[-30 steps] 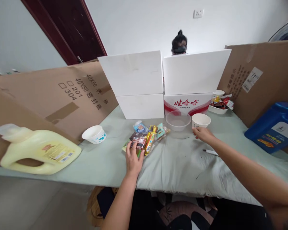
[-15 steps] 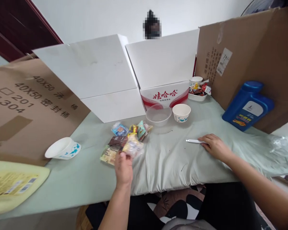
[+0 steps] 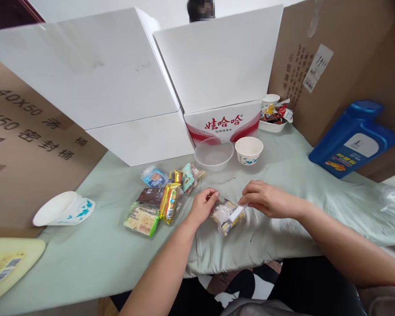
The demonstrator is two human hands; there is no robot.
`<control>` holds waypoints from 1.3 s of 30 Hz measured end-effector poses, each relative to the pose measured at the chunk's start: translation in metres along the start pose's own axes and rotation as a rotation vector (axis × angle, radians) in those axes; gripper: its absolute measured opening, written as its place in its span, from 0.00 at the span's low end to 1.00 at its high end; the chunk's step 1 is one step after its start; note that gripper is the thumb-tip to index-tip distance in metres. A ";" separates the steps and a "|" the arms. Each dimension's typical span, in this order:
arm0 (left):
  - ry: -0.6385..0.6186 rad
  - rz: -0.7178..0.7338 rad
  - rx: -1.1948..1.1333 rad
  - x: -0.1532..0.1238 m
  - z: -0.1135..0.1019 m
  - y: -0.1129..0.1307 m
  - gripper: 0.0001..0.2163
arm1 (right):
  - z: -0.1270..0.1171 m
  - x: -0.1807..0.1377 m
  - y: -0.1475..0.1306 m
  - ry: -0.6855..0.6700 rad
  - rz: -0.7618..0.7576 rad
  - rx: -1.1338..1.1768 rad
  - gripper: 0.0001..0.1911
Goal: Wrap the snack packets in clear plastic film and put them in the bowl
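My left hand (image 3: 202,205) pinches the left edge of a clear snack packet (image 3: 226,215) that lies on the pale green cloth in front of me. My right hand (image 3: 266,198) is closed on a small white pen-like tool (image 3: 237,212), whose tip rests on the packet. Left of my hands lies a loose pile of snack packets (image 3: 164,193). Just beyond them stand a clear plastic bowl (image 3: 213,153) and a white paper bowl (image 3: 249,150).
Two white boxes (image 3: 145,87) and brown cardboard sheets wall in the table's back and sides. A tipped paper bowl (image 3: 64,209) and a yellow jug (image 3: 6,263) lie at the left, a blue jug (image 3: 353,140) at the right. A person's head shows behind the boxes.
My left hand lifted one packet from the pile and set it down to the right. My right hand picked up the white tool and brought it onto that packet.
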State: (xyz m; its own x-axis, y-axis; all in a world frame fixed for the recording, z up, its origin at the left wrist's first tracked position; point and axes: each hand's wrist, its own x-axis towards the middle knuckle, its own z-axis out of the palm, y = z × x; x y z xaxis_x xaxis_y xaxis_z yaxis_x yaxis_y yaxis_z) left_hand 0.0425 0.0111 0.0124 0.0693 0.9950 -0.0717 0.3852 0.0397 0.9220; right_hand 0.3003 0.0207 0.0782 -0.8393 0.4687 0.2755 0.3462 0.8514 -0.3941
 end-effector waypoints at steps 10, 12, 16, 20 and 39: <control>-0.335 0.242 -0.048 -0.022 -0.019 0.014 0.25 | 0.002 -0.019 0.058 -0.012 0.434 -0.181 0.09; -0.386 0.296 0.041 -0.027 -0.014 0.019 0.17 | 0.013 -0.012 0.042 0.085 0.342 -0.041 0.14; -0.273 0.410 0.057 -0.028 -0.006 0.020 0.04 | 0.035 0.010 0.000 -0.004 0.054 0.249 0.29; -0.049 0.449 -0.039 -0.020 -0.010 0.012 0.04 | 0.042 0.012 0.005 0.102 0.121 0.163 0.15; 0.100 0.415 0.028 -0.011 -0.015 0.005 0.06 | 0.048 0.004 0.034 0.649 0.462 0.580 0.10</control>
State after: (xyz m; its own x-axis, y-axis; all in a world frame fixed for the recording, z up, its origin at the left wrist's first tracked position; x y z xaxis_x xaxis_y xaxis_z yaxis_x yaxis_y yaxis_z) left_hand 0.0300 0.0022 0.0230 0.1343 0.9303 0.3415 0.3681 -0.3668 0.8544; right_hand 0.2883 0.0399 0.0238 -0.2201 0.9123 0.3452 0.1771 0.3854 -0.9056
